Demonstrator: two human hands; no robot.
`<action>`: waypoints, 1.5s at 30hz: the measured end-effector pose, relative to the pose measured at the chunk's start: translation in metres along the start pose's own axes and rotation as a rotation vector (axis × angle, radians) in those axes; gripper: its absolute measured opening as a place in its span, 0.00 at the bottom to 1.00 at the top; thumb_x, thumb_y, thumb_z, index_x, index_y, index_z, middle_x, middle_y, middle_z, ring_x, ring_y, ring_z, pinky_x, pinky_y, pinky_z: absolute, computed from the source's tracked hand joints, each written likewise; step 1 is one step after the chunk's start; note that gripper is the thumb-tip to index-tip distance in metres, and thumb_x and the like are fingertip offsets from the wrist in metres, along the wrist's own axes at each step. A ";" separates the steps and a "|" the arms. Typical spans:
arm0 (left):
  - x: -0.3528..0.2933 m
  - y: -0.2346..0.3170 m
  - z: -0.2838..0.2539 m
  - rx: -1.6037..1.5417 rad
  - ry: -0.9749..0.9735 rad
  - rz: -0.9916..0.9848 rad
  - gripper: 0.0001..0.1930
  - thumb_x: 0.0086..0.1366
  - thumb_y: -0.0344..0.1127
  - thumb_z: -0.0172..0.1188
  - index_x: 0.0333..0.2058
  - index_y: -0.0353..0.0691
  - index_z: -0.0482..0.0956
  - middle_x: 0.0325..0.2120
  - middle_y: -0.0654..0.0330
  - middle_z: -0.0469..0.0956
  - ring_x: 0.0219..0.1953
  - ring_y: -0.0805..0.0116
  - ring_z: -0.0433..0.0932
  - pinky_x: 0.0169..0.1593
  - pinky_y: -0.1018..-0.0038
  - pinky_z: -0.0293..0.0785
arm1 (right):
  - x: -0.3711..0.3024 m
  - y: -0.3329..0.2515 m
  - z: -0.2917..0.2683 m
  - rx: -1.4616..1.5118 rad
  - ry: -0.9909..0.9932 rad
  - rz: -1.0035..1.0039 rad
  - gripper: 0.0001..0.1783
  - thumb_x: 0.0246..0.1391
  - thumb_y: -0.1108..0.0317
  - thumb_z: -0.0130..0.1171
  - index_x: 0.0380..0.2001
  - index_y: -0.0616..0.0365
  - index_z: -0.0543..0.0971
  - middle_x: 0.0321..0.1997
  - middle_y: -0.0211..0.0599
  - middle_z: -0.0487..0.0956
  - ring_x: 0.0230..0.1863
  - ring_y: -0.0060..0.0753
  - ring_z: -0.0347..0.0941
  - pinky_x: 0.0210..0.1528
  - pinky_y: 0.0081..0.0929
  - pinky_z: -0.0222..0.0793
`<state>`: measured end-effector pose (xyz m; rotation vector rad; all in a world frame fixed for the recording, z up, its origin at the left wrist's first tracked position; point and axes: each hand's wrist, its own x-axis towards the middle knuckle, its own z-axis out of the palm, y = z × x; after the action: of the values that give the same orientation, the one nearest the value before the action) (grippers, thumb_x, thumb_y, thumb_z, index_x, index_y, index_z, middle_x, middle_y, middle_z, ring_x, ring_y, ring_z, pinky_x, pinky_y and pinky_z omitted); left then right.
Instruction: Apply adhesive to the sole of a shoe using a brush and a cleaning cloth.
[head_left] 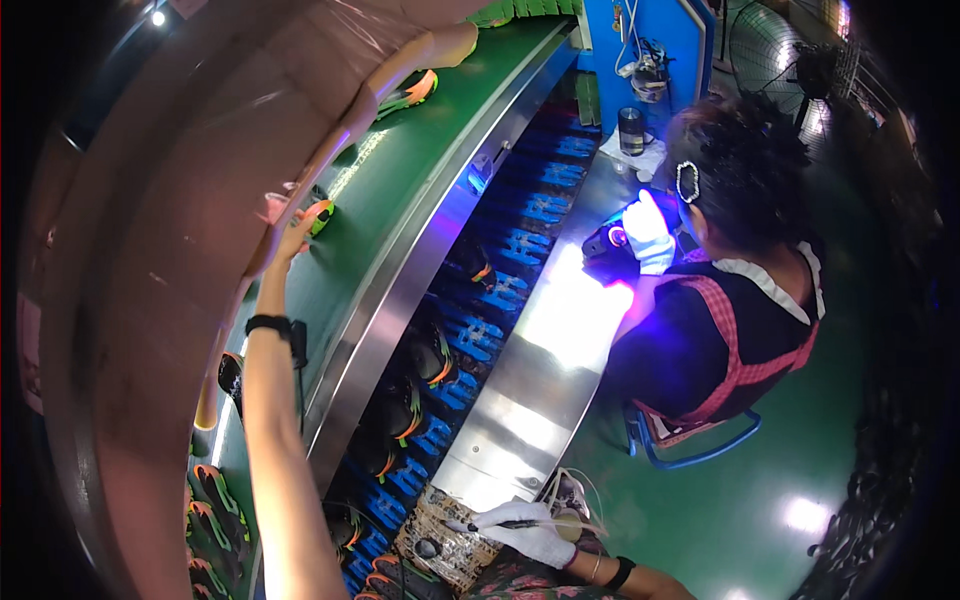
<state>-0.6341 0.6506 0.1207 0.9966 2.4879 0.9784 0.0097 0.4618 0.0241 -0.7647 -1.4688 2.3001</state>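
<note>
My left hand (289,238) reaches far over the green belt on the left. Its fingers are closed on a shoe (321,216) with orange and green trim; a brown, see-through cover partly hides the grip. Low in the middle, my right hand (535,535), in a white glove, pinches a thin, dark brush-like tool (512,524). The tool's pale tip hangs over a stained, glue-covered worktop (455,515). Beside it is a small dark round pot or cap (428,548).
Dark shoes (402,405) rest along a lower conveyor with blue holders (477,338). More shoes (210,505) lie at the lower left. A metal ledge (510,415) runs beside it. On the right, a seated co-worker (745,290) holds a dark shoe (608,255) under bluish light.
</note>
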 end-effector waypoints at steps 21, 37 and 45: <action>-0.253 0.020 -0.007 -0.943 -0.105 -0.331 0.11 0.66 0.28 0.62 0.43 0.26 0.77 0.35 0.48 0.84 0.37 0.58 0.86 0.44 0.63 0.85 | -0.048 0.039 0.047 -0.022 -0.171 0.012 0.09 0.57 0.74 0.67 0.41 0.65 0.87 0.45 0.40 0.87 0.49 0.29 0.82 0.55 0.27 0.77; -0.686 -0.065 0.042 -1.696 -0.191 -0.422 0.39 0.41 0.30 0.54 0.58 0.23 0.70 0.49 0.39 0.79 0.49 0.40 0.81 0.58 0.51 0.78 | -0.079 -0.049 0.088 -0.249 0.078 -0.390 0.11 0.54 0.79 0.68 0.42 0.64 0.87 0.45 0.42 0.88 0.46 0.31 0.84 0.51 0.29 0.79; -0.724 -0.090 0.113 -2.009 -0.272 -0.306 0.33 0.66 0.49 0.62 0.63 0.35 0.71 0.60 0.49 0.76 0.61 0.47 0.75 0.68 0.48 0.67 | -0.087 -0.064 0.137 -0.395 -0.140 -0.571 0.12 0.45 0.82 0.71 0.36 0.62 0.88 0.43 0.46 0.88 0.48 0.40 0.84 0.51 0.35 0.78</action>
<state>-0.1030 0.1556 -0.0135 -0.0306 0.4617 2.0299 -0.0014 0.3422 0.1510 -0.2186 -1.9310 1.6840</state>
